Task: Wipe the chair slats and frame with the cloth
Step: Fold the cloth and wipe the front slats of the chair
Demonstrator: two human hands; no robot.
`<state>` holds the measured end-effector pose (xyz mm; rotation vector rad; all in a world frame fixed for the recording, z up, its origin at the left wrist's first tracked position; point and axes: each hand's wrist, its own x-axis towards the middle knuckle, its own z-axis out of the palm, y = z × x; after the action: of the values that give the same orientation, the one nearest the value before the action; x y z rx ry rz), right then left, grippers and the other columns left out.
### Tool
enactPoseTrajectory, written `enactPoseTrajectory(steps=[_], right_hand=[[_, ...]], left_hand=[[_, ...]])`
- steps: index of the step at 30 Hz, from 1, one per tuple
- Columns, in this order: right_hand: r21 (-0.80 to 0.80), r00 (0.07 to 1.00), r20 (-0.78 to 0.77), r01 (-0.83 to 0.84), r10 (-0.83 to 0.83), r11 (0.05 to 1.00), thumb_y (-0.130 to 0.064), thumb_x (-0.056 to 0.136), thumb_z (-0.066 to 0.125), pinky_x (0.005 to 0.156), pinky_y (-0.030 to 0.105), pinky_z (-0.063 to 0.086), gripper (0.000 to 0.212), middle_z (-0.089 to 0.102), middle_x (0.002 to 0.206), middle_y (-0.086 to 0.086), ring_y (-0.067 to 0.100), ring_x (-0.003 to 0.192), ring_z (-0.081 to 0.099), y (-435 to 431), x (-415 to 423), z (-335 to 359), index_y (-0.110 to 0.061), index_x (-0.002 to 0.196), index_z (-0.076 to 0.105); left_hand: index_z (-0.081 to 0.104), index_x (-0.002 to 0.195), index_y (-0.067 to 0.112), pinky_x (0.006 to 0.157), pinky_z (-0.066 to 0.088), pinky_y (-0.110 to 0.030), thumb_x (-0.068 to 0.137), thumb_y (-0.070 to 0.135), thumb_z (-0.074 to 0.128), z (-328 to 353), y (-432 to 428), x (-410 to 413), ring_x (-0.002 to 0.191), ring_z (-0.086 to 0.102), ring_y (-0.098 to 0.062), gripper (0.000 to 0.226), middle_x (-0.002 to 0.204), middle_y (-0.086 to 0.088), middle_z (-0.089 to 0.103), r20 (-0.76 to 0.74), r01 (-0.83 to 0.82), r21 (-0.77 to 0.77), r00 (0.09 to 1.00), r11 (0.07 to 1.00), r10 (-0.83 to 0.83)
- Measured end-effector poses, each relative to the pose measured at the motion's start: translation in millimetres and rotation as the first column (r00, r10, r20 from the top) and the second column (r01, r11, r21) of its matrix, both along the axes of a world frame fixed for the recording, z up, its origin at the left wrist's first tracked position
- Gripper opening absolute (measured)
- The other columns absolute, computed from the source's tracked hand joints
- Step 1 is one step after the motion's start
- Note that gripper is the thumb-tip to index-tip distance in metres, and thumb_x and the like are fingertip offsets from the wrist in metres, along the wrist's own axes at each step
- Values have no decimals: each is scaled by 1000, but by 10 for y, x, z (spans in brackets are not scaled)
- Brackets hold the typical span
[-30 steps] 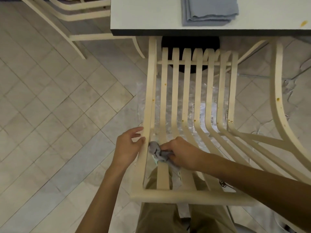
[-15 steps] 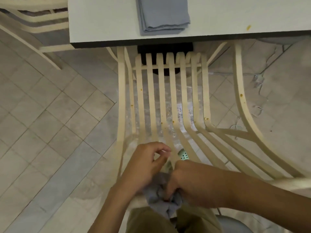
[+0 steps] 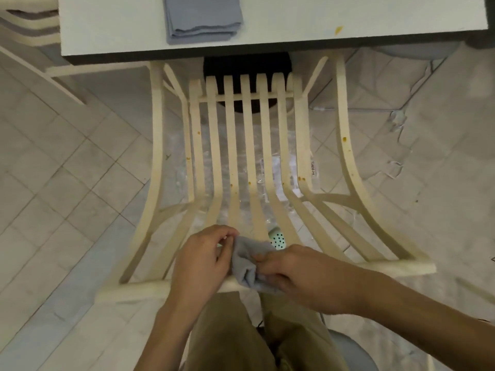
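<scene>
Cloth (image 3: 247, 263) is sitting bunched between both hands directly over the near rail (image 3: 134, 289) of the chair (image 3: 156, 156), touching the rail at about its middle. Right hand (image 3: 302, 274) is wrapping its fingers round the lower wad, its grip clamping on fabric; left hand (image 3: 203, 261) is pinching the upper edge between thumb and fingertips, its grip narrow and likewise holding cloth. Judgement: the two hands are regathering the cloth to bring a cleaner face outward, which is explaining why neither is pressing it flat against wood at present. Person is standing behind the chair back, legs on the near side of the rail, so the slats (image 3: 233, 156) are running away from the body and are lending themselves to lengthwise strokes. Orange spots (image 3: 344, 139) are showing on the right frame member and are dotting several slats, so the wiping is looking far from finished. Chair is standing pushed up to the table (image 3: 348, 14), its far end passing under the edge; this is likely limiting reach to the far slat ends. Folded cloth (image 3: 202, 17) is lying on the table, well apart from the hands, presumably waiting as a spare. Plastic sheet (image 3: 276, 167) is lying on the floor (image 3: 67, 183) beneath the slats, probably catching drips. Risk: a loose wad is tending to snag between slats.
</scene>
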<state>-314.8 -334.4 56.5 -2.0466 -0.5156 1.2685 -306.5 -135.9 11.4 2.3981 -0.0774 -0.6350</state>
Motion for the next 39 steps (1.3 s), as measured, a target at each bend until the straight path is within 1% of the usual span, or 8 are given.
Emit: enactPoseTrajectory(steps=[4,8,12,17,22,27,34,39], right_hand=[[22,998,40,-39,38,999,-12,98,43,62,42,41,25,55,72,10,22,63,48,210,34,-147,-6,77,57],[69,1000,-21,7,-5,998,-21,100,41,68,43,46,28,60,78,9,22,68,54,78,93,-151,-10,87,64],[108,996,2,85,-86,991,-23,96,53,73,27,50,21,66,91,-8,8,77,60,-215,76,-86,-27,108,70],[6,949,82,304,-303,953,-32,91,62,82,11,47,29,71,110,-17,-3,95,62,-576,-120,-94,-35,119,66],[37,929,141,341,-343,939,-24,91,62,90,4,41,30,67,119,-16,-2,108,57,-603,-101,-81,-33,119,67],[60,938,147,308,-313,950,-30,93,57,94,25,47,35,60,127,-18,1,112,56,-651,-238,1,-36,128,58],[90,916,186,343,-355,935,-28,83,72,85,13,48,15,66,116,-16,-5,106,58,-1063,-464,85,-34,96,76],[81,902,378,192,-209,978,-35,81,56,75,33,46,13,58,102,-7,12,92,58,-558,-479,-67,-29,78,67]], left_hand=[[71,99,25,76,49,-18,91,15,60,-4,-10,2,84,62,0,17,96,16,69,67,-39,-17,997,999,40],[72,103,31,84,53,-24,91,33,62,87,-32,28,93,63,6,16,99,22,70,-241,16,-192,968,981,-63],[65,118,39,89,46,-11,90,31,64,197,-141,52,105,58,12,29,114,24,66,-427,105,-331,869,938,-248],[67,114,40,79,43,-6,87,22,69,258,-195,101,98,58,10,33,101,28,64,-337,231,-289,884,929,-324],[70,112,31,83,43,-7,83,12,70,200,-456,160,99,58,8,34,105,20,68,-183,285,-234,926,930,-330],[47,133,33,87,47,-12,90,24,64,217,-722,106,102,60,7,47,118,17,66,-404,231,-388,828,892,-390],[73,104,27,94,53,-34,92,19,61,326,-321,372,98,67,-2,18,101,14,73,-381,1,-281,918,960,-112],[73,97,21,88,54,-36,93,8,58,460,-112,285,88,70,-9,20,96,10,74,-287,-176,-230,952,957,106]])
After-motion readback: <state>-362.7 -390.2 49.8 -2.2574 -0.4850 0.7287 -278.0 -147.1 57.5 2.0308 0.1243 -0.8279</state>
